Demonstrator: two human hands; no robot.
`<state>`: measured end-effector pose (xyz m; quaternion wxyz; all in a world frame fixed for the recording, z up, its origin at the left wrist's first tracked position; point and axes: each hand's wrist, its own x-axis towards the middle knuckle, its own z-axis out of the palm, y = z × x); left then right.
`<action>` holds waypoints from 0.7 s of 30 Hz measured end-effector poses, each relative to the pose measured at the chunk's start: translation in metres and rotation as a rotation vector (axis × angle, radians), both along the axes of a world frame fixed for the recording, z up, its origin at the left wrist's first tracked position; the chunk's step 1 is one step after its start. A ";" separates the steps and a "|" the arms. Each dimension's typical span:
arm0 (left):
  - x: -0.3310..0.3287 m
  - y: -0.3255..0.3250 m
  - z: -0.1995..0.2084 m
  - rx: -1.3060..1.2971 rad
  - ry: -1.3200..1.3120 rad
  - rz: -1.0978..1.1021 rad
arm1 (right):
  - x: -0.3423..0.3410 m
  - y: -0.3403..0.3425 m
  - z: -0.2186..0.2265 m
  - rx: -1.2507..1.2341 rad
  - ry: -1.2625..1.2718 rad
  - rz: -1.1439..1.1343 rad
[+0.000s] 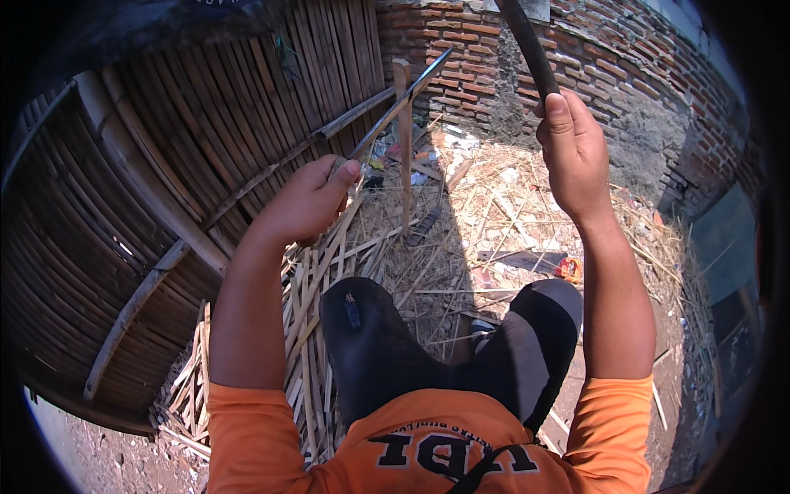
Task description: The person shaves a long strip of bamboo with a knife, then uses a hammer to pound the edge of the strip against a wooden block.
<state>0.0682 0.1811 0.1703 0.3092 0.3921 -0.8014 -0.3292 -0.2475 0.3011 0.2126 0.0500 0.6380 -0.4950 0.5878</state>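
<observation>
My left hand [309,198] is closed around the near end of a long, thin bamboo strip [380,126]. The strip slants up and away to the right, passing by an upright wooden stake [404,148]; whether the two touch, I cannot tell. Raised on the right, my right hand [576,156] grips a dark, slightly curved machete-like blade [527,41]. Its far end runs out of the picture at the top, and my fist covers the lower end. Split bamboo strips [311,329] lie heaped beside my left knee.
A bamboo slat wall [164,156] stands close on the left. Ahead and right rises a brick wall [609,58]. Straw-like shavings [514,202] litter the ground, with an orange wrapper [569,268] near my right knee. A greyish panel [724,243] leans at the far right.
</observation>
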 end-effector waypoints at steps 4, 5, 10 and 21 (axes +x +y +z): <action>0.000 0.007 0.003 0.037 0.017 0.037 | 0.006 -0.017 -0.032 -0.013 0.097 -0.115; -0.006 0.009 0.004 0.063 0.028 0.042 | -0.012 -0.032 -0.056 0.171 0.229 -0.193; 0.001 0.000 0.001 0.110 0.019 0.066 | -0.025 -0.030 -0.081 0.201 0.056 -0.087; -0.004 -0.003 -0.009 0.081 -0.031 0.080 | -0.020 -0.035 -0.038 0.307 0.158 -0.062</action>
